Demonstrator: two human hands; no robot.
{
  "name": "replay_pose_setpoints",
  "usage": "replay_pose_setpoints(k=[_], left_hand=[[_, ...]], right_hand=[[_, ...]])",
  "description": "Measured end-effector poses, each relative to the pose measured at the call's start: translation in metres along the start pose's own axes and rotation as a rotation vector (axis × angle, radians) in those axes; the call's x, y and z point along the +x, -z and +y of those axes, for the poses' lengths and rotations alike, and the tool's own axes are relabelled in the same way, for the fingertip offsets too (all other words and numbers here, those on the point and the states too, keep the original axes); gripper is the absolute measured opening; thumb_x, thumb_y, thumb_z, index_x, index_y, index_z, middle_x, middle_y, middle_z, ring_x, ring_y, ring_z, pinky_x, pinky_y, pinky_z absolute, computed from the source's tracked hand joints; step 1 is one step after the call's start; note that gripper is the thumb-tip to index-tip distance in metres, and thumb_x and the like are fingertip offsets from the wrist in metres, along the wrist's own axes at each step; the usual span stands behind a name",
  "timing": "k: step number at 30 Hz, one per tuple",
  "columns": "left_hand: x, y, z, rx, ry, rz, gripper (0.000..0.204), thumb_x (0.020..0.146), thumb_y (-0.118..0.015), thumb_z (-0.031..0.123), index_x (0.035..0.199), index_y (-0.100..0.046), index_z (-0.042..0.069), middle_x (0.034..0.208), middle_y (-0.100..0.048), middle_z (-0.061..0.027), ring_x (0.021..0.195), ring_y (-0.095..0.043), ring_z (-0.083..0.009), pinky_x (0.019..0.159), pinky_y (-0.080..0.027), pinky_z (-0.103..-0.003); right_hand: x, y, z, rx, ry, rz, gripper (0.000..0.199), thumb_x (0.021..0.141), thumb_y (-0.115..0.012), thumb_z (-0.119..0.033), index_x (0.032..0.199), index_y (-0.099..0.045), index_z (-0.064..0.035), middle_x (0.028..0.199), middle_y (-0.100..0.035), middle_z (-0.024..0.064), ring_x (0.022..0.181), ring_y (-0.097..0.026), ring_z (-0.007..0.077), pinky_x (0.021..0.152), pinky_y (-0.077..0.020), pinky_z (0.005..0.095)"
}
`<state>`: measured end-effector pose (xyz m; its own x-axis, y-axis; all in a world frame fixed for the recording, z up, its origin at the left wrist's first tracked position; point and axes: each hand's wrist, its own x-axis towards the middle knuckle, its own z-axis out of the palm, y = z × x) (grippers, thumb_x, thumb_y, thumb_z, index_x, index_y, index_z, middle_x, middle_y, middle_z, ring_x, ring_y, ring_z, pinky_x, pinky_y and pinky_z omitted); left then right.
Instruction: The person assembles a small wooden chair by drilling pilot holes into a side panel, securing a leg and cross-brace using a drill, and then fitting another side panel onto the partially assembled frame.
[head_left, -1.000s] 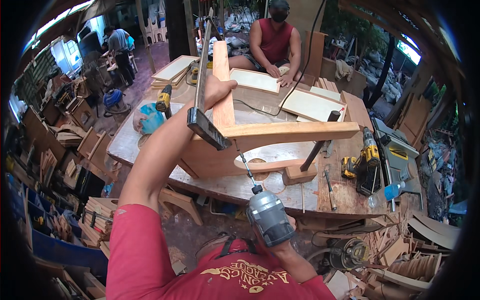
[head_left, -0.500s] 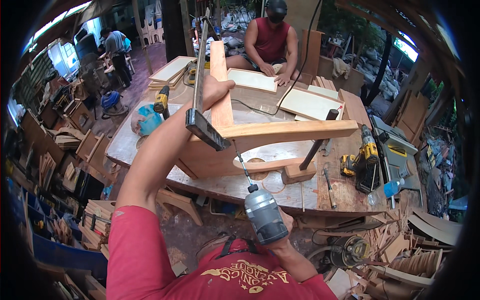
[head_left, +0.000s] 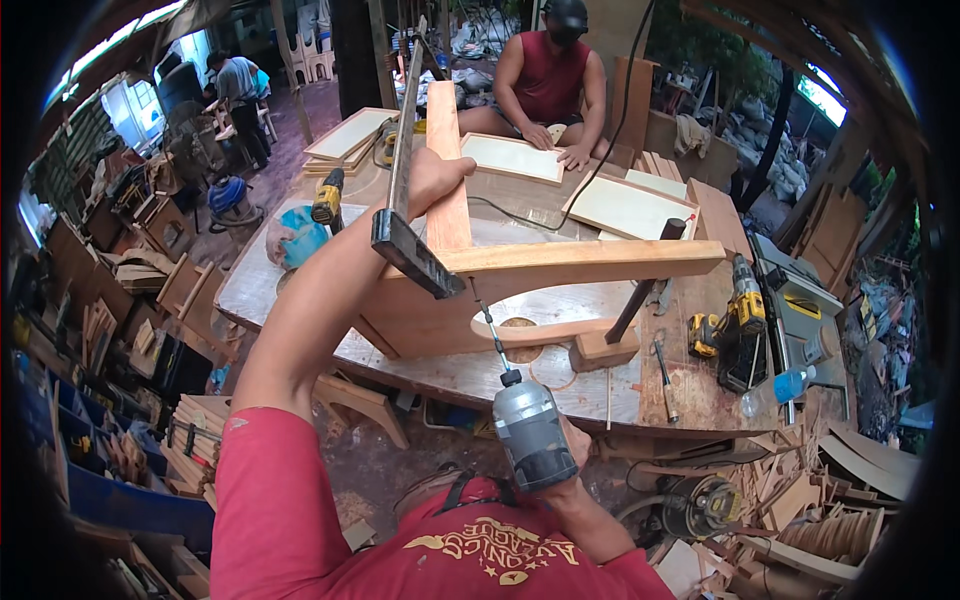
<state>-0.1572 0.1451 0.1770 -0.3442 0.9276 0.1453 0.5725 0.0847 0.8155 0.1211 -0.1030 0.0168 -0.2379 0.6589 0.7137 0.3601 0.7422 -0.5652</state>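
Note:
My left hand (head_left: pixel 440 180) is wrapped round an upright wooden bar (head_left: pixel 450 219), beside the long metal bar clamp (head_left: pixel 403 170). The clamp's dark jaw (head_left: pixel 415 258) lies against a curved wooden frame piece (head_left: pixel 590 260) on the table. In my right hand (head_left: pixel 566 475) is a grey and black power drill (head_left: pixel 534 430), tilted upward. Its long thin bit (head_left: pixel 489 322) meets the underside of the frame just right of the clamp jaw. My right fingers are partly hidden behind the drill. A hammer (head_left: pixel 645 282) stands upright to the right, its head beyond the frame.
The worktable (head_left: pixel 685 395) carries a yellow drill (head_left: pixel 743 300), a screwdriver-like tool (head_left: pixel 665 380), a plastic bottle (head_left: pixel 790 383) and pale panels (head_left: pixel 630 205). A person in a red sleeveless shirt (head_left: pixel 552 75) sits across, hands on a panel. Wood offcuts (head_left: pixel 800 500) pile up at lower right.
The whole view has shifted slightly, with the table scene a little further right and down. Both hands keep their grip, and the drill bit stays at the same spot on the frame.

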Motion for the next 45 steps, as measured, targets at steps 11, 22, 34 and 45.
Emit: replay_pose_setpoints(k=[11,22,34,45], left_hand=[[-0.005,0.004,0.004,0.007,-0.007,0.002,0.062,0.077,-0.078,0.040,0.102,-0.072,-0.017,0.089,-0.075,-0.0221,0.078,-0.075,-0.0271,0.072,-0.056,-0.040],[-0.004,0.002,0.003,0.028,0.004,0.038,0.063,0.077,-0.078,0.040,0.107,-0.071,-0.016,0.091,-0.076,-0.0229,0.079,-0.076,-0.0278,0.075,-0.057,-0.040],[-0.002,0.001,0.000,0.025,-0.033,0.025,0.060,0.079,-0.077,0.038,0.103,-0.071,-0.017,0.087,-0.075,-0.0214,0.074,-0.074,-0.0253,0.070,-0.056,-0.039],[-0.006,0.003,0.004,0.002,0.002,-0.001,0.063,0.078,-0.077,0.040,0.106,-0.070,-0.017,0.091,-0.075,-0.0222,0.078,-0.075,-0.0277,0.073,-0.057,-0.040]], right_hand=[[0.003,-0.001,-0.003,0.059,-0.007,0.001,0.043,0.077,-0.084,-0.015,0.111,-0.070,0.0079,0.099,-0.075,0.0194,0.080,-0.076,0.0327,0.071,-0.0618,0.0407],[0.004,-0.001,-0.001,0.008,0.036,0.013,0.040,0.077,-0.084,-0.017,0.109,-0.072,0.0030,0.096,-0.075,0.0153,0.076,-0.076,0.0293,0.068,-0.0617,0.0377],[0.002,-0.003,-0.001,-0.102,0.036,0.043,0.036,0.078,-0.085,-0.020,0.110,-0.076,-0.0082,0.094,-0.075,0.0090,0.070,-0.074,0.0247,0.060,-0.0598,0.0358],[-0.003,-0.005,-0.003,-0.092,-0.038,-0.017,0.050,0.077,-0.084,-0.015,0.115,-0.065,0.0114,0.096,-0.076,0.0195,0.080,-0.077,0.0337,0.071,-0.0629,0.0405]])
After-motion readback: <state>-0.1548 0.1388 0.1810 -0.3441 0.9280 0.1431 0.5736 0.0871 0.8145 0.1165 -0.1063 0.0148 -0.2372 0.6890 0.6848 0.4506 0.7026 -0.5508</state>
